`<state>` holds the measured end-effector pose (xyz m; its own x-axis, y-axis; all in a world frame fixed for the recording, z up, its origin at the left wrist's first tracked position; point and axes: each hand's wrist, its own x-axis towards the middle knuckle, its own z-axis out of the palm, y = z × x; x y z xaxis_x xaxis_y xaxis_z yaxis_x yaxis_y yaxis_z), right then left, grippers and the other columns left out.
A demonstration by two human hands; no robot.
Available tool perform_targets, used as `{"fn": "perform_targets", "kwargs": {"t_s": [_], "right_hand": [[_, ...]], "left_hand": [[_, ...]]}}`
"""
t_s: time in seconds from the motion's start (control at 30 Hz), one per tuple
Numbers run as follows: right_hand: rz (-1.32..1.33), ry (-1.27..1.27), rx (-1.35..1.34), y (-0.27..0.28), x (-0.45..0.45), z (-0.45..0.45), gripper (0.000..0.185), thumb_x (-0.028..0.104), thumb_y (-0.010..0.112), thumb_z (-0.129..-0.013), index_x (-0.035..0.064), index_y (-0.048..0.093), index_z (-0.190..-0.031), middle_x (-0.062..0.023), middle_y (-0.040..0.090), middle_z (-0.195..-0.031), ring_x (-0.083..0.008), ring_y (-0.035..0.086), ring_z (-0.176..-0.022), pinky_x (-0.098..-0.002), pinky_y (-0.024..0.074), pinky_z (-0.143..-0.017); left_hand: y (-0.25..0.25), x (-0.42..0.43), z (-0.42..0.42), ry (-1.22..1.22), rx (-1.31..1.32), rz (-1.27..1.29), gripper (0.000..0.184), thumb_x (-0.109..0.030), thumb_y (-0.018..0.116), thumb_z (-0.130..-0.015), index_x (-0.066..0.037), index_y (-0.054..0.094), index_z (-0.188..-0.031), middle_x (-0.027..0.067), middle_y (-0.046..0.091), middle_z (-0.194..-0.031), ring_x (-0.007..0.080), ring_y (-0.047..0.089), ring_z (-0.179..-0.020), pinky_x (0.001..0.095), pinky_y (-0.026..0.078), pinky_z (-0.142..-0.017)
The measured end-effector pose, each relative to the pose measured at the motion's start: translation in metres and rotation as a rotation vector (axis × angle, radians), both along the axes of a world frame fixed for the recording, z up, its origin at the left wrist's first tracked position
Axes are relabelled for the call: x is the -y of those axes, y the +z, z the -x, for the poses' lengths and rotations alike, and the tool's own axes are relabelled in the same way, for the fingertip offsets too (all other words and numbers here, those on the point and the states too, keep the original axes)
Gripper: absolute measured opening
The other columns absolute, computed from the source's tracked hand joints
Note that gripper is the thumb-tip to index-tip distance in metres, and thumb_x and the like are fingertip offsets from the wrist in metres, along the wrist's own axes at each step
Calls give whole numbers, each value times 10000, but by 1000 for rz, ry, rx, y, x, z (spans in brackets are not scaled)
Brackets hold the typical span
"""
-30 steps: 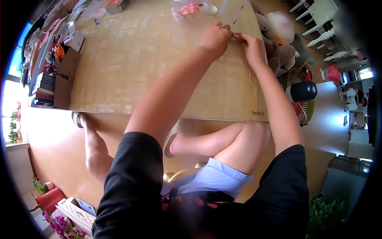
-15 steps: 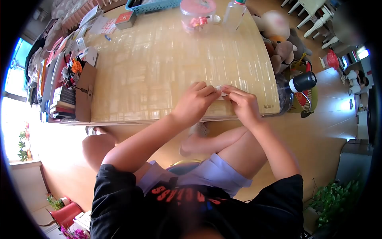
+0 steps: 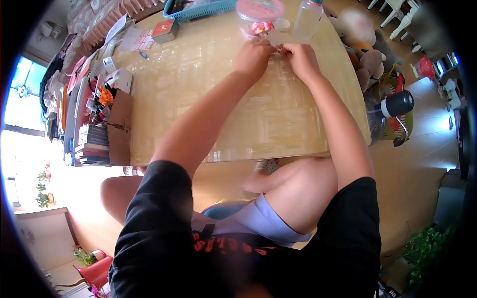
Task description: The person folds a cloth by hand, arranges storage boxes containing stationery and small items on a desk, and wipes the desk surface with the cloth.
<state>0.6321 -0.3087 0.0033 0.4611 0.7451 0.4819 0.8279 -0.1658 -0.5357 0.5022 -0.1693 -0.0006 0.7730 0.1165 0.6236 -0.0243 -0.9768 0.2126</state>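
Observation:
Both arms are stretched far over the wooden table. My left hand is closed in a pinch just in front of a clear plastic jar with a pink lid and red-and-white contents. Close on its right, my right hand also pinches, fingertips almost meeting those of the left. Whatever lies between the fingertips is too small and hidden to name. A small white round object rests beside the jar. Right of that stands a clear bottle with a green-and-red cap.
A blue basket sits at the far edge, with a red-topped tin and papers near it. A cardboard box and books line the left side. Plush toys and a black-topped bottle stand off the right edge.
My two hands have moved together away from the near table edge, up to the jar. The small white thing seen between the fingertips before is now hidden. The view has shifted slightly.

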Motion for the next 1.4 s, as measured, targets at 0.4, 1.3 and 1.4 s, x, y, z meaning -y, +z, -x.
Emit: {"fn": "perform_targets", "kwargs": {"t_s": [0.4,1.3,1.4], "right_hand": [[73,57,-175,8,61,113,260,-56,600,-828,56,762,-997,-175,736,-958,-335,724,-870,-377,563,-772],[38,-17,164,4,-80,100,222,-24,592,-840,75,758,-950,-148,731,-946,-345,710,-889,-438,555,-775],[51,17,26,4,-55,128,204,-26,615,-834,65,754,-952,-158,730,-971,-350,714,-871,-421,563,-767]], "left_hand": [[-4,47,120,-99,14,72,305,10,642,-774,-109,767,-1025,55,665,-905,294,610,-861,402,517,-821],[-14,-78,86,65,48,205,294,-4,611,-818,-167,781,-994,65,706,-973,327,624,-971,421,529,-880],[-10,-47,126,76,9,166,287,3,613,-797,-147,777,-978,59,700,-947,309,626,-940,410,538,-844]]}}
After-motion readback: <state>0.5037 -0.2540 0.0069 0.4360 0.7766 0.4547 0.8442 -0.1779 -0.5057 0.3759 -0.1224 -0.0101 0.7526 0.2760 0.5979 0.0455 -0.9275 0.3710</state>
